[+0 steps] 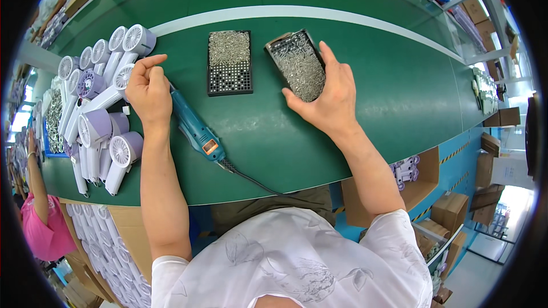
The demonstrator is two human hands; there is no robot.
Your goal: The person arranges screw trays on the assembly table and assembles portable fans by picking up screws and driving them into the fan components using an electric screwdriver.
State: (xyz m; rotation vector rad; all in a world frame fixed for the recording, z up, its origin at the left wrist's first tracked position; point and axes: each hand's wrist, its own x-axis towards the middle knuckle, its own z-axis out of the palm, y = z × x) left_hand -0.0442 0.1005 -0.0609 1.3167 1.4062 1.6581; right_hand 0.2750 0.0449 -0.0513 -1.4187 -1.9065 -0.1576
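Note:
My right hand (331, 97) grips a black screw tray (298, 65) heaped with small silver screws, thumb on one side and fingers on the other; the tray sits at a slant. To its left, a second black tray (230, 82) lies on the green table, with screws piled over its far part and rows of holes showing near me. My left hand (149, 94) is loosely curled beside the pile of handheld fans (94, 125), index finger bent to the right; what its hidden fingers hold cannot be made out. A blue electric screwdriver (194, 122) lies against it, front end partly hidden.
The screwdriver's black cord (251, 179) runs over the table's near edge. A blue bin (52, 137) of small metal parts stands behind the fans. Cartons (448, 211) sit on the floor at right. Another person in a pink top (45, 231) is at far left.

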